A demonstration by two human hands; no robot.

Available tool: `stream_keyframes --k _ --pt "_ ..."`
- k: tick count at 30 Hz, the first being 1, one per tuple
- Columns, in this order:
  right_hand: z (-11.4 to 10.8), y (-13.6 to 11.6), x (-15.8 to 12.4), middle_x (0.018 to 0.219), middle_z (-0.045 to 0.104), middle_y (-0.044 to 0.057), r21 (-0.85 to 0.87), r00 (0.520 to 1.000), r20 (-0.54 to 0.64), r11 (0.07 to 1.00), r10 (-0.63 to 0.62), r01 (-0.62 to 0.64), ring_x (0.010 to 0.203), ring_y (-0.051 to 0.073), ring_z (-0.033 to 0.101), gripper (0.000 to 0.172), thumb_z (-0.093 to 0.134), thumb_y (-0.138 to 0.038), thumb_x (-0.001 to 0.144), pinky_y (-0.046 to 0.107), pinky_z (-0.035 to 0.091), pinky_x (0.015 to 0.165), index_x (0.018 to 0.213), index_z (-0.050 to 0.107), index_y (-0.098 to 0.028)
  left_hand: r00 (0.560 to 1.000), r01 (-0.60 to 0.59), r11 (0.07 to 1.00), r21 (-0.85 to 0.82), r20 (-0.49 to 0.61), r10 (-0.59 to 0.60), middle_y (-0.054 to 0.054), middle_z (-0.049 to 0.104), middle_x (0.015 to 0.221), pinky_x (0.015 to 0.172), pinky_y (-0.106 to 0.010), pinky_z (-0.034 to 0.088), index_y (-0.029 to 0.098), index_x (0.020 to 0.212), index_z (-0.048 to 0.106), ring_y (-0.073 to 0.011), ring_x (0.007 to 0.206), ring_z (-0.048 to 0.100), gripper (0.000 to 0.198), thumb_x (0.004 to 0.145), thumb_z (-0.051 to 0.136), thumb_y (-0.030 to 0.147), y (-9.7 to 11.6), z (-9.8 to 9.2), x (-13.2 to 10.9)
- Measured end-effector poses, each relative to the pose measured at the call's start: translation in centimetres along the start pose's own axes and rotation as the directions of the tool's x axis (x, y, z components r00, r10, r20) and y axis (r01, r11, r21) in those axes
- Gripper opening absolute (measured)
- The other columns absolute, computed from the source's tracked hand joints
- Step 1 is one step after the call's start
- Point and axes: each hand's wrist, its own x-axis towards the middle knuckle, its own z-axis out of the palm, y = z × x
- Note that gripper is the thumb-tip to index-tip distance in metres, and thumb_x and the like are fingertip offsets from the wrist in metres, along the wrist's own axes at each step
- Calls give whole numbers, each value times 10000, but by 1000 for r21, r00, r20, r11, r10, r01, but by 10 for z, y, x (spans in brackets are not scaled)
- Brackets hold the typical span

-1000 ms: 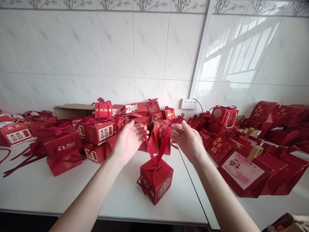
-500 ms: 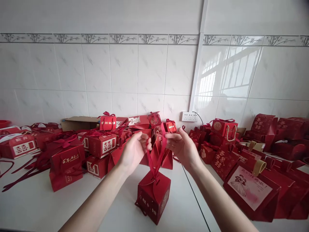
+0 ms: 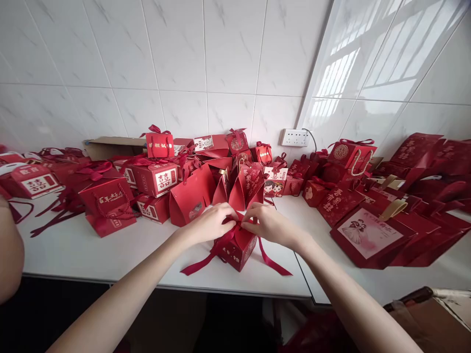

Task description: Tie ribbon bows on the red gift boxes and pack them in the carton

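Note:
A small red gift box (image 3: 237, 257) with pale printed characters stands upright near the table's front edge. Dark red ribbon (image 3: 200, 264) crosses its top, one tail trailing out to each side on the white table. My left hand (image 3: 214, 221) pinches the ribbon at the top middle of the box, fingertips pressed together. From the other side, my right hand (image 3: 268, 224) pinches it too, its fingertips nearly meeting those of the left. The ribbon's crossing is partly hidden behind my fingers. Just behind my hands stand red peaked gift boxes (image 3: 248, 184).
Several red boxes (image 3: 152, 179) and a red bag (image 3: 108, 208) crowd the left. More red bags, one with a picture card (image 3: 362, 230), fill the right. A power strip (image 3: 295, 138) is on the tiled wall. A person's bare limb (image 3: 10, 250) shows at the left edge.
Both hands have come down from holding the ribbon up above the box to its top. The ribbon tails now spread to the sides. My view has tilted downward.

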Motion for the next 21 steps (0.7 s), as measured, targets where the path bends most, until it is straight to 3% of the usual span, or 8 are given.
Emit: stream_keyframes --k 3,7,17,21 --pt "13 -2 0 843 573 45 -157 999 0 987 43 -43 665 140 559 142 574 -182 805 254 395 609 777 710 -207 1000 -25 997 75 20 24 -22 655 860 736 -292 432 255 732 699 -228 822 600 116 725 583 256 -5 3 1" --pt "20 -3 4 828 563 58 -204 994 -10 973 109 -109 603 136 533 152 578 -228 818 258 349 549 716 680 -179 1000 -8 995 96 28 5 -21 642 847 695 -282 424 251 716 694 -223 792 593 99 720 595 263 -10 3 3" --pt "29 15 6 728 523 -3 102 993 -54 990 107 -102 563 86 473 106 567 -144 725 212 376 551 627 534 -168 998 13 997 76 58 -17 -14 609 896 754 -283 394 246 735 658 -200 796 553 155 772 555 356 -13 5 1" --pt "30 16 2 772 533 6 116 992 -88 990 88 -77 617 98 503 60 590 -160 752 227 411 619 696 567 -161 999 -20 999 40 50 18 -16 594 857 785 -292 402 241 721 633 -215 865 552 172 791 531 360 -14 8 -1"
